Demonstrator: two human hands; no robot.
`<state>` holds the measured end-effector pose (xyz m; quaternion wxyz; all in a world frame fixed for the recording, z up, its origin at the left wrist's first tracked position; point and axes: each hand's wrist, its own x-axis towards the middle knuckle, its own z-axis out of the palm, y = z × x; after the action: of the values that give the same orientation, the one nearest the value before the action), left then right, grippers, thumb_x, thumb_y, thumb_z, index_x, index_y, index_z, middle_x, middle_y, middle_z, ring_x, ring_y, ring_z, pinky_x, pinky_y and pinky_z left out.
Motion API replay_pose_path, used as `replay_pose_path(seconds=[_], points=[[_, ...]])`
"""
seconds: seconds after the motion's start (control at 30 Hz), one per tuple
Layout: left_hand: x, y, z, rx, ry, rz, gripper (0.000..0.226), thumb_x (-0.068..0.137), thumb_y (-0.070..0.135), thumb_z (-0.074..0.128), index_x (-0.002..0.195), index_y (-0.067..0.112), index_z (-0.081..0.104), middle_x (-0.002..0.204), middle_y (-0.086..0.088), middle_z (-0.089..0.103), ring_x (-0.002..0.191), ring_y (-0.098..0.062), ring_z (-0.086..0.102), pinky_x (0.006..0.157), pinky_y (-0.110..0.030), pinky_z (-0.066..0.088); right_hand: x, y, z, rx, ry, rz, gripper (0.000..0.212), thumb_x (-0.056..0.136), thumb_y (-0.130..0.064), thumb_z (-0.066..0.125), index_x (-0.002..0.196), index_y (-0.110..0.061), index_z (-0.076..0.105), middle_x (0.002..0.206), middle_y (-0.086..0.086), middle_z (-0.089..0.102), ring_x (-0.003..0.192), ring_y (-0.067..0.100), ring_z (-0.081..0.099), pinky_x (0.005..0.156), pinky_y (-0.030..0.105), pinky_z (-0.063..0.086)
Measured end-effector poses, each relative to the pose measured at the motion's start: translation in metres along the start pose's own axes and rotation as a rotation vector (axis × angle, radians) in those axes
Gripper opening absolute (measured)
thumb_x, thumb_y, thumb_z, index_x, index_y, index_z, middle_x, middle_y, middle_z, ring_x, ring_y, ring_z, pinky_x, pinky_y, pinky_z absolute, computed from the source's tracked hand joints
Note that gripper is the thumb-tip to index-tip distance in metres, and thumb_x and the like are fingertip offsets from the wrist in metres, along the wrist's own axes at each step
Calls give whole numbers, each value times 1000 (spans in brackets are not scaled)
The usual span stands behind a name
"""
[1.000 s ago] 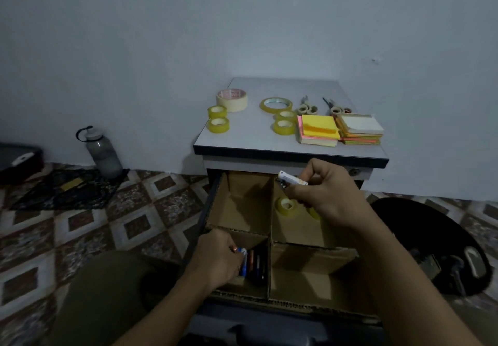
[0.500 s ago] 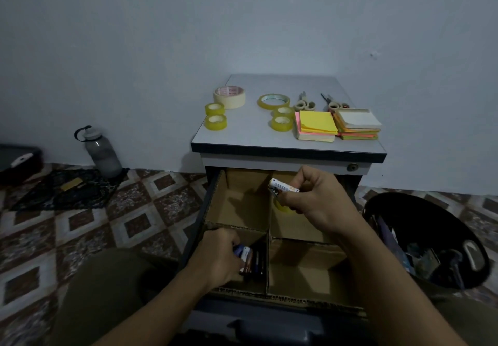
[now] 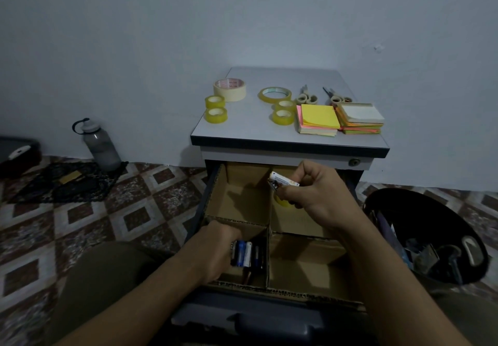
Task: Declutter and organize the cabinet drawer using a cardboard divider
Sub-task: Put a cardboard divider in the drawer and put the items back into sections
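The cabinet drawer [image 3: 204,200] stands pulled out, lined with a cardboard divider [image 3: 268,227] that splits it into four compartments. My left hand [image 3: 215,248] reaches into the near-left compartment and holds several batteries [image 3: 245,252] upright. My right hand [image 3: 315,192] hovers over the far-right compartment and pinches a small white battery [image 3: 283,181]. A yellow tape roll [image 3: 281,201] lies in that compartment, mostly hidden by my right hand. The far-left and near-right compartments show bare cardboard.
On the cabinet top [image 3: 256,132] lie several tape rolls [image 3: 215,115], two pairs of scissors [image 3: 307,97] and two stacks of sticky notes [image 3: 318,119]. A black bin [image 3: 431,238] with scraps stands at the right. A water bottle [image 3: 101,146] stands on the floor at left.
My right hand has drifted slightly lower over the far-right compartment with the white battery. My left hand has gathered the batteries upright in the near-left compartment.
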<state>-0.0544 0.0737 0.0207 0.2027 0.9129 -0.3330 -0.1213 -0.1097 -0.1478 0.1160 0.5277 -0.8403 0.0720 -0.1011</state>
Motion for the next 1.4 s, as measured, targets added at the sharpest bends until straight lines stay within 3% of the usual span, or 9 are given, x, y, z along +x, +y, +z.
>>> replay_pose_path(seconds=[0.17,0.27,0.5,0.6,0.77,0.9,1.07,1.23,1.4], points=[[0,-4,-2,29,13,4,24,97,7,49,107,14,70,90,2,62,81,-14,60,62,-15,41,-1,1,2,7,6,1,19,82,-14,77,85,-6,60,85,5,70,76,14,63,63,28,49],[-5,-5,-8,76,90,16,17,92,15,54,76,18,58,80,3,59,71,-14,58,57,-24,44,1,1,3,10,5,9,19,81,-14,77,85,-6,61,85,4,70,75,13,63,63,27,49],[6,11,-16,456,-131,66,43,79,54,71,64,24,44,78,3,61,66,-14,54,55,-27,39,1,-2,6,17,3,0,18,82,-12,77,84,-5,60,85,4,69,73,9,62,60,21,47],[11,14,-10,563,-98,93,48,81,57,69,63,23,39,88,-2,67,67,-14,51,59,-27,36,1,-3,7,27,9,-1,19,81,-11,78,83,-5,60,83,5,70,72,11,63,61,24,48],[12,8,-8,559,-66,117,40,81,59,66,73,22,53,89,-2,69,78,-19,63,61,-28,44,0,0,4,16,11,4,20,81,-13,78,84,-4,60,82,5,69,74,13,63,63,26,49],[11,11,-8,601,-91,140,53,77,68,65,63,22,41,85,-1,67,72,-17,58,59,-27,36,-1,1,3,33,8,13,19,81,-12,78,83,-6,60,86,6,69,79,16,64,64,28,50],[15,14,-15,498,-143,115,54,79,68,61,54,23,44,58,8,50,59,-12,50,57,-29,44,-1,0,3,40,4,20,19,81,-12,78,84,-6,60,88,5,69,78,13,64,61,22,48],[13,23,-10,393,-359,26,50,87,53,64,58,20,40,63,6,41,74,-15,48,69,-26,43,1,1,5,43,8,19,19,81,-13,78,84,-6,60,87,5,70,77,14,64,62,23,49],[15,19,-2,256,-385,-63,47,87,37,68,55,16,41,58,3,44,54,-11,42,63,-28,43,1,2,5,38,9,31,19,81,-13,78,83,-7,60,90,6,70,81,17,65,63,25,50]])
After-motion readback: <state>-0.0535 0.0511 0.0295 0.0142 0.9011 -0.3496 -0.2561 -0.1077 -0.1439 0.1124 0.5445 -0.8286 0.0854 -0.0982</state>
